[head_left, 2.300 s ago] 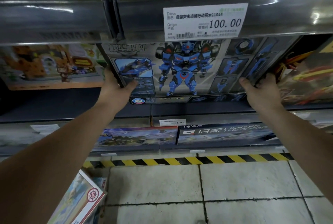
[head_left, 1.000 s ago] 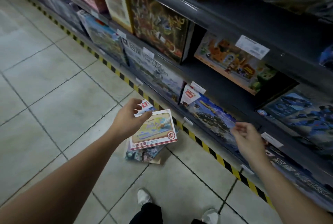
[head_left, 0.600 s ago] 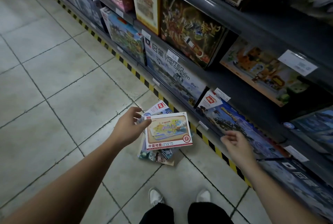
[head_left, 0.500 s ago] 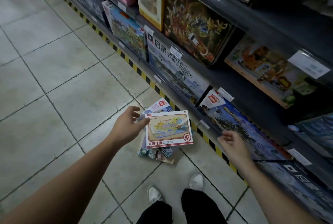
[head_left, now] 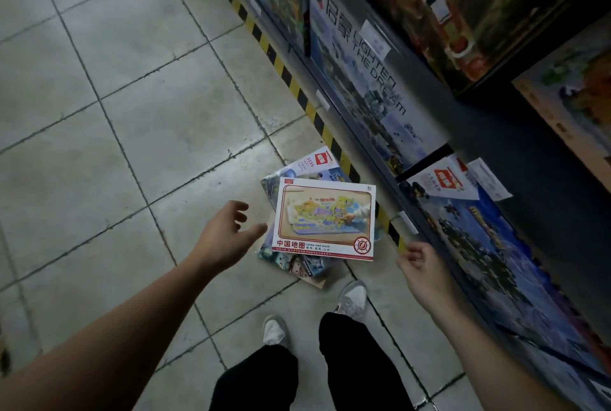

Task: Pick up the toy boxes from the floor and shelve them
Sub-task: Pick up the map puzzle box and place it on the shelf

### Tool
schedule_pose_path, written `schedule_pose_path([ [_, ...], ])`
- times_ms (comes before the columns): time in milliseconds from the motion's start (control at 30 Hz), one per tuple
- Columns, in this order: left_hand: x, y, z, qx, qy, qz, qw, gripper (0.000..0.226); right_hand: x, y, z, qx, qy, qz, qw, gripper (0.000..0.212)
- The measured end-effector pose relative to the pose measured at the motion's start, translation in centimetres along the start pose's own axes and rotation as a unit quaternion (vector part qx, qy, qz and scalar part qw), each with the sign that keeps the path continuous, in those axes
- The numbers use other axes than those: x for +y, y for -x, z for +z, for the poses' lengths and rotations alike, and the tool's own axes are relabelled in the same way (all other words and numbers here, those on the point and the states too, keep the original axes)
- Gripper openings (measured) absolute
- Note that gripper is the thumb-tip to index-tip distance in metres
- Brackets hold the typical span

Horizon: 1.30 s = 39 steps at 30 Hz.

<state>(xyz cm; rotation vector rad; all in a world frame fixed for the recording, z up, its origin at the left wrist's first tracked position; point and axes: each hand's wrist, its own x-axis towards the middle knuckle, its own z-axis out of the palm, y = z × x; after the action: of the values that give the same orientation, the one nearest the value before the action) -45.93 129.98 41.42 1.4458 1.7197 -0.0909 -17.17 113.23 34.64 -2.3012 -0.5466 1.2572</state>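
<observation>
A small pile of toy boxes lies on the tiled floor in front of the shelving. On top is a white, red-edged map puzzle box; under it a blue box and a white-cornered box stick out. My left hand hovers just left of the top box, fingers spread, thumb pointing at its left edge, not touching it. To the right of the pile my right hand hangs with loosely curled fingers and holds nothing.
Dark shelving runs along the right, filled with large toy boxes. A yellow-black striped strip marks its foot. My two feet in white shoes stand just below the pile. Bare floor tiles spread to the left.
I have turned from the shelf, where both hands held a robot box, down to the floor pile. My left hand has come close to the map box; the view now looks more steeply down.
</observation>
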Motion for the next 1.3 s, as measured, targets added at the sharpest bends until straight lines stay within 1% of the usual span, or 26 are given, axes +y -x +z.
schedule_pose_path([
  [167,-3.3,-7.3,6.6,-0.019,0.005,-0.056,0.998,0.062,4.4,-8.9,2.4,-0.014,0.045,0.021,0.999,0.024],
  [367,-8.4,-16.8,14.3,-0.057,-0.013,-0.104,0.993,0.066,10.8,-17.4,7.1,-0.009,0.085,0.059,0.995,0.031],
  [467,-11.0,-21.7,17.8,-0.08,-0.017,-0.106,0.991,0.076,13.6,-21.0,10.1,0.016,0.111,0.067,0.991,0.043],
  [600,-14.4,-28.0,21.8,-0.1,-0.04,-0.095,0.99,0.094,16.6,-26.1,13.9,0.026,0.128,0.082,0.988,0.061],
  [733,-15.9,-32.4,24.7,-0.093,-0.008,-0.102,0.99,0.089,18.9,-30.4,16.2,0.024,0.104,0.092,0.99,0.098],
  [833,-17.0,-34.4,25.8,-0.123,0.056,-0.125,0.983,0.084,19.9,-32.4,17.3,0.02,0.068,0.105,0.992,0.11],
  [867,-17.2,-34.8,26.0,-0.138,0.077,-0.135,0.978,0.081,19.9,-32.8,17.6,0.021,0.058,0.11,0.992,0.111],
  [933,-17.3,-35.2,26.5,-0.154,0.098,-0.148,0.972,0.075,19.9,-33.4,18.4,0.018,0.027,0.124,0.992,0.097],
  [1000,-17.4,-35.4,27.0,-0.147,0.099,-0.151,0.972,0.073,20.1,-33.8,19.2,0.02,0.005,0.127,0.992,0.082],
  [1100,-17.3,-35.6,27.0,-0.144,0.101,-0.151,0.973,0.069,20.3,-33.9,19.9,0.03,-0.007,0.12,0.992,0.069],
  [1200,-17.0,-35.3,26.6,-0.154,0.118,-0.154,0.969,0.069,20.5,-33.5,19.8,0.035,-0.022,0.116,0.992,0.052],
  [1300,-16.5,-34.6,25.7,-0.164,0.123,-0.15,0.967,0.071,19.9,-32.4,19.2,0.034,-0.04,0.132,0.99,0.038],
])
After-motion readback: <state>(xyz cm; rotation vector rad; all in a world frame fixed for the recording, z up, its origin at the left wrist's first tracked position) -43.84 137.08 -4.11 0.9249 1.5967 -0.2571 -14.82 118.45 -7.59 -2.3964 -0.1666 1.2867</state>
